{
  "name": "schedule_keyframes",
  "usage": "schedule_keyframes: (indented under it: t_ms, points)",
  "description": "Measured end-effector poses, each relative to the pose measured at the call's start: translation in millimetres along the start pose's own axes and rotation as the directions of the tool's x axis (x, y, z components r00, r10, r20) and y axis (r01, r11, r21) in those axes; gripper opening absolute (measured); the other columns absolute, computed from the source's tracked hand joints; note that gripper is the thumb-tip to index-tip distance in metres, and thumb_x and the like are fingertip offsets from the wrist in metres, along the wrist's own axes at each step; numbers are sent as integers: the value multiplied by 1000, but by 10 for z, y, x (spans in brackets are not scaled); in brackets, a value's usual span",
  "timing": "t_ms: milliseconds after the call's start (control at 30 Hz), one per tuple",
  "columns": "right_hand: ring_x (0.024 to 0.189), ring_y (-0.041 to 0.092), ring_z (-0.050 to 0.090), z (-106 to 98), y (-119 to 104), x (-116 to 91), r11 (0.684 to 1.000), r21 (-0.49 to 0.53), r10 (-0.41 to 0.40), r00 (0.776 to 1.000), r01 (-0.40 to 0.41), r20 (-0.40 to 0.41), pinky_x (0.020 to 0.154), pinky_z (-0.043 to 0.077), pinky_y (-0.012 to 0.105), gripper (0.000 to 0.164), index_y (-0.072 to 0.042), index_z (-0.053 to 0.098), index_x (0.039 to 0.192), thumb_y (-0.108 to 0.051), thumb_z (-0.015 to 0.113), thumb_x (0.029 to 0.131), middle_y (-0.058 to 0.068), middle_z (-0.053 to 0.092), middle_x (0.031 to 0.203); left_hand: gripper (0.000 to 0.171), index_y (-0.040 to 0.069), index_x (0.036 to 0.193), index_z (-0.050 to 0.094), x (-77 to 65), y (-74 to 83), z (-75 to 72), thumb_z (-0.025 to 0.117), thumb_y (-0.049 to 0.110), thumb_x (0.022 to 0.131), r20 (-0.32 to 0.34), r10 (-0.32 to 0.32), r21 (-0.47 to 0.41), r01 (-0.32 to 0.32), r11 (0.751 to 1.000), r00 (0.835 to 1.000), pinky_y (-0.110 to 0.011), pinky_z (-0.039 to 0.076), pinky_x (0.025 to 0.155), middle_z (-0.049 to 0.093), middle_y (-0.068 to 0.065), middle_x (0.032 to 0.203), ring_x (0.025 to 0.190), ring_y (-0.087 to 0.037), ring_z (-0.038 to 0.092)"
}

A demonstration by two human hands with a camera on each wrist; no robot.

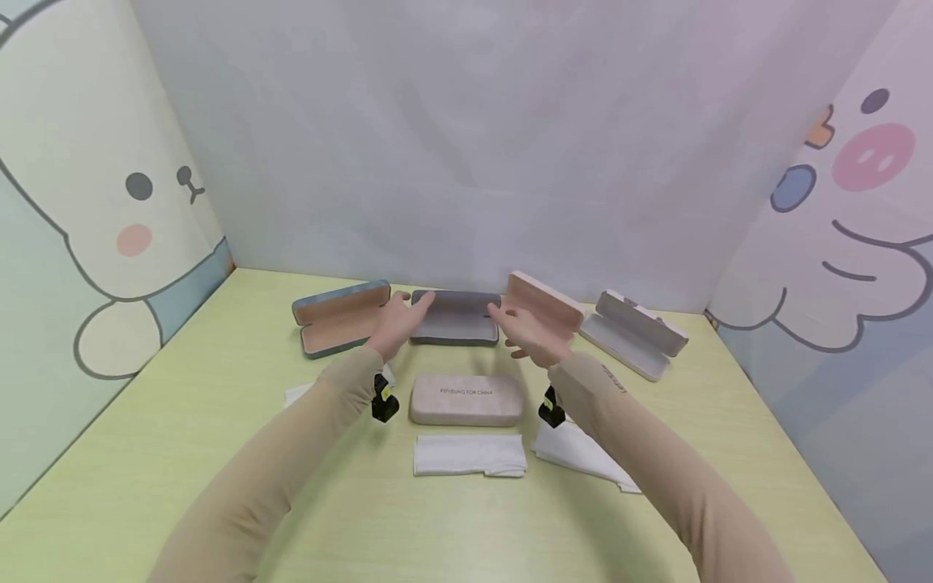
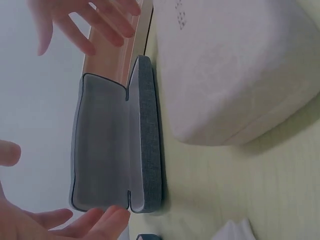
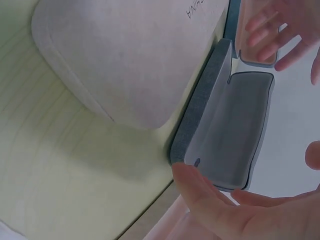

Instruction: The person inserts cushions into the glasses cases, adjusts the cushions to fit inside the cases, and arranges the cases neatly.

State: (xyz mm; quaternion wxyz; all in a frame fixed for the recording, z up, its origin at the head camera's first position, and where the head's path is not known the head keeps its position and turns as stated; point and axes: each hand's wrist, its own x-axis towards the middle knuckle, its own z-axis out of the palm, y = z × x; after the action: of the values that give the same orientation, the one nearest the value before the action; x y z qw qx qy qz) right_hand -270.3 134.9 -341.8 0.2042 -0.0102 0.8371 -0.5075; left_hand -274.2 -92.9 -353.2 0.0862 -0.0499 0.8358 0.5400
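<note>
The grey case (image 1: 455,304) is standing open at the back of the counter (image 1: 466,534), between the blue case (image 1: 338,308) and the pink case (image 1: 543,298). Space is running tight at its ends, so outer fingers could be knocking either neighbour askew. The pink one is looking likelier to suffer, since the right hand (image 1: 535,336) is partly covering it in the head view. Uneven pressure could be twisting the grey case, and a push on its raised lid could be snapping it down on a fingertip. A low wrist could also be nudging the closed case (image 1: 466,401) in front.

The left hand (image 1: 396,324) is lying beside the grey case's left end, the right one by its right end. Both are spreading their fingers loosely and gripping nothing; whether any fingertip is touching the case, I cannot tell.
</note>
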Motion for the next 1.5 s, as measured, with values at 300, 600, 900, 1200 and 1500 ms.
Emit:
schedule_keyframes:
  t_ms: [300,600,900,1200,1500]
  points:
    - [135,51,35,45,-11,112,993,106,48,998,-44,-32,108,38,55,67,-13,19,154,-49,36,100,14,22,159,75,3,151,17,149,-18,109,40,51,98,-52,-40,-67,37,997,998,-47,30,115,26,-18,156,143,-33,30]
    - [130,46,42,113,-16,276,997,46,71,991,-66,-109,103,43,53,70,-11,16,154,-50,37,100,15,27,156,78,3,153,12,226,-40,152,36,54,98,-75,-84,-17,83,996,994,-50,27,116,20,-17,159,145,-35,24]
    - [115,41,56,193,9,344,997,-64,28,974,-44,-223,89,52,51,65,-11,25,151,-48,37,99,10,34,153,79,3,153,15,304,-83,230,34,56,97,-123,-120,41,126,991,985,-50,24,117,21,-17,159,147,-37,18]
    - [92,37,66,206,-1,417,981,-173,33,952,-90,-304,83,53,46,60,-5,39,141,-48,34,99,16,55,127,75,3,152,15,307,-76,251,35,51,98,-147,-119,36,125,992,982,-51,24,117,24,-19,157,145,-39,20]
    - [99,32,57,220,35,551,988,-121,55,959,-92,-279,84,54,47,57,-4,26,148,-39,31,103,17,49,131,71,5,152,14,275,-74,278,33,49,100,-151,-121,79,134,988,981,-54,30,113,28,-21,154,139,-44,30]
